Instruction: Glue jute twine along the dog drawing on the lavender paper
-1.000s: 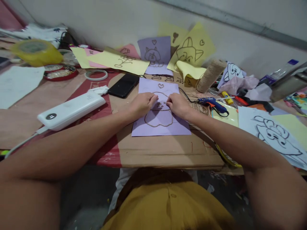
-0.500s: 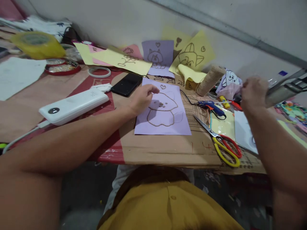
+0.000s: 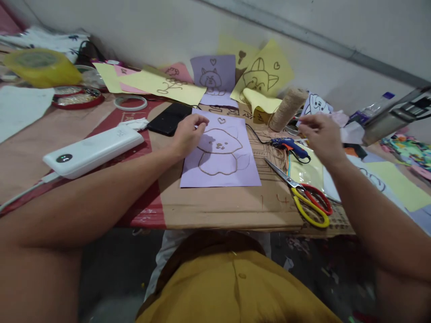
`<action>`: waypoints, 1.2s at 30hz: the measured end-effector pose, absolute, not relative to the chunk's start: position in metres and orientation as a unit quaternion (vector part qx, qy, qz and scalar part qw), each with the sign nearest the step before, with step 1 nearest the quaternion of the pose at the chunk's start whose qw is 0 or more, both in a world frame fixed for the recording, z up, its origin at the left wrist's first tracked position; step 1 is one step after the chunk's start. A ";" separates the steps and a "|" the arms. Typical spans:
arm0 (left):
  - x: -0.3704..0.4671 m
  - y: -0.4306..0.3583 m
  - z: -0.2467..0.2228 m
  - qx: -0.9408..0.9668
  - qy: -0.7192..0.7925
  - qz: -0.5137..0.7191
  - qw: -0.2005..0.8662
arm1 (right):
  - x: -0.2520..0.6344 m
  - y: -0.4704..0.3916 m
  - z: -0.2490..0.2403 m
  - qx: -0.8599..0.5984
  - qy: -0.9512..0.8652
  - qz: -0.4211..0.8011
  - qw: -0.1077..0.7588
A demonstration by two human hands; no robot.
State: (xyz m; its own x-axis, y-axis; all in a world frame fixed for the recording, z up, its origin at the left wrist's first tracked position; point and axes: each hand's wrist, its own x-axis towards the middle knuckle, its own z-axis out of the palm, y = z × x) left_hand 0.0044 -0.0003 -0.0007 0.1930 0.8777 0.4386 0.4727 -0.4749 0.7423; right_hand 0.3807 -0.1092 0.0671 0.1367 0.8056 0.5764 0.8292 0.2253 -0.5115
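A purple sheet of paper (image 3: 220, 175) lies on the cardboard, with a cartoon animal outlined in brown string and a small heart above it. My left hand (image 3: 191, 134) is over its upper left edge, fingers loosely bent and apart, holding nothing visible. Off to the right, my right hand (image 3: 321, 134) hovers above the blue glue gun (image 3: 291, 148), thumb and fingertips drawn together. Whatever they pinch, if anything, is too small to make out. Scissors (image 3: 303, 193) with red and yellow handles lie between the sheet and my right forearm. A twine spool (image 3: 288, 109) stands behind the glue gun.
A white power bank (image 3: 94, 152), a black phone (image 3: 170, 119) and a tape roll (image 3: 130, 103) lie on the left. Finished string pictures, one a purple card (image 3: 215, 74), lean at the wall. Coloured scraps (image 3: 409, 150) and a metal cylinder (image 3: 387, 121) are at right.
My right hand has come back leftward from the items at the far right, to above the glue gun. The left hand stays by the purple sheet. The whole view has shifted slightly.
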 end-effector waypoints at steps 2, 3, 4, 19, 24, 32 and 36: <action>0.004 0.004 -0.004 0.724 0.467 0.440 0.252 | 0.328 -0.100 0.068 -0.579 -0.725 0.009 0.374; 0.003 0.006 -0.006 0.718 0.472 0.437 0.265 | 0.303 -0.095 0.068 -0.560 -0.751 0.029 0.350; 0.003 0.008 -0.008 0.711 0.478 0.433 0.279 | 0.280 -0.089 0.066 -0.544 -0.771 0.049 0.327; 0.005 0.008 -0.012 0.694 0.487 0.434 0.305 | 0.183 -0.028 0.027 -0.558 -0.825 0.053 0.075; 0.006 0.007 -0.011 0.697 0.499 0.422 0.296 | 0.176 -0.026 0.025 -0.586 -0.804 0.045 0.084; 0.004 0.006 -0.012 0.704 0.505 0.412 0.281 | 0.271 -0.051 0.067 -0.676 -0.648 0.049 0.348; 0.003 0.007 -0.010 0.711 0.501 0.407 0.278 | 0.347 -0.104 0.076 -0.633 -0.622 0.103 0.450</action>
